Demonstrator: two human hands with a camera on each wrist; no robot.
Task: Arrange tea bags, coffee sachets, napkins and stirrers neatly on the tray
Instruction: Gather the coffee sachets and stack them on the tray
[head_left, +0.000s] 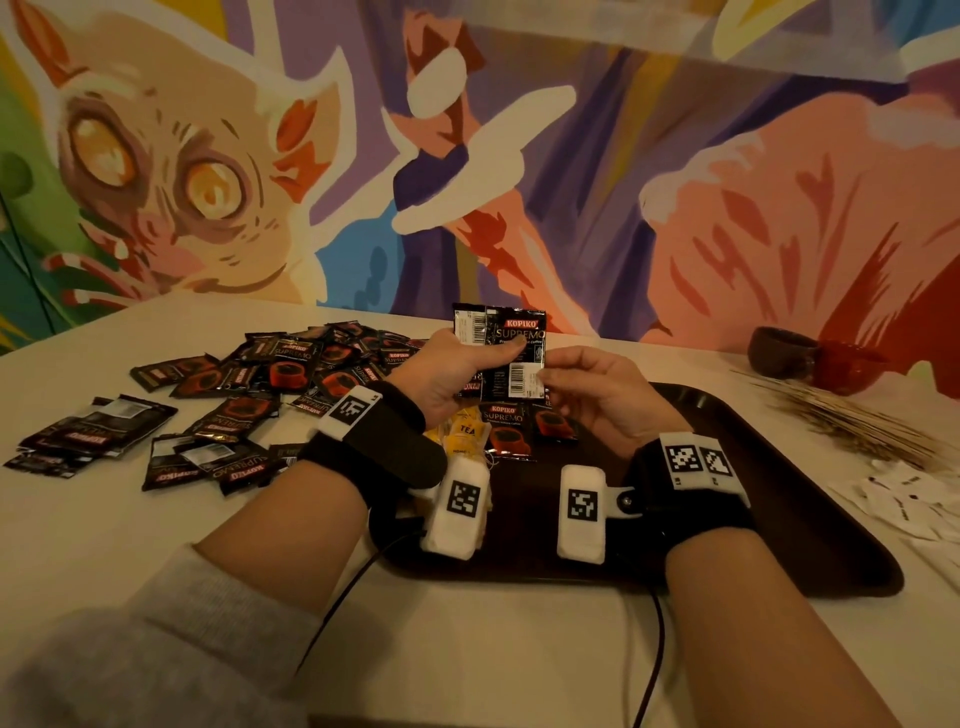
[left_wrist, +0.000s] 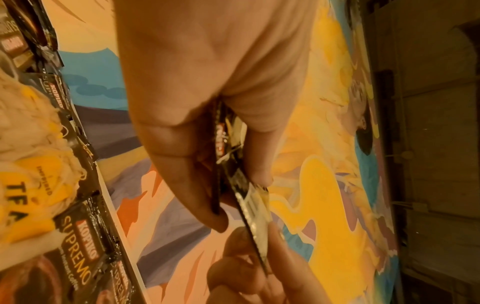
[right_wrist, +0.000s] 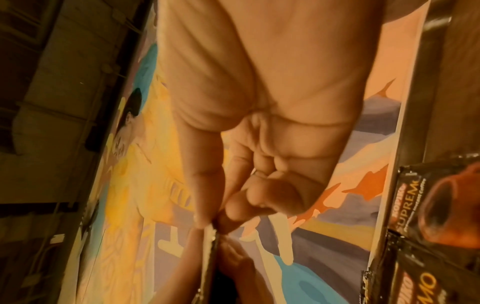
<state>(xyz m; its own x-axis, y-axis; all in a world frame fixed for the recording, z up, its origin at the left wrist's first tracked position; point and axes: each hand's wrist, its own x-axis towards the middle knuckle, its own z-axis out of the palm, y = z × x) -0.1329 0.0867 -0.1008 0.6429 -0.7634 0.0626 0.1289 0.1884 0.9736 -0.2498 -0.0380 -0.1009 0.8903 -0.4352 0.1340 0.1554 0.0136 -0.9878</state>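
Note:
My left hand (head_left: 457, 369) grips a small stack of black coffee sachets (head_left: 511, 353) upright above the dark tray (head_left: 753, 499), thumb across the front. My right hand (head_left: 587, 384) pinches the lower right corner of the front sachet (right_wrist: 211, 242). In the left wrist view the sachets (left_wrist: 233, 176) are edge-on between thumb and fingers. Yellow tea bags (head_left: 462, 436) and coffee sachets (head_left: 511, 431) lie on the tray below my hands. A heap of loose coffee sachets (head_left: 249, 384) covers the table on the left.
A bundle of thin wooden stirrers (head_left: 852, 421) and white paper packets (head_left: 904, 499) lie on the table right of the tray. A dark cup (head_left: 779, 351) and a red cup (head_left: 852, 364) stand at the back right by the painted wall.

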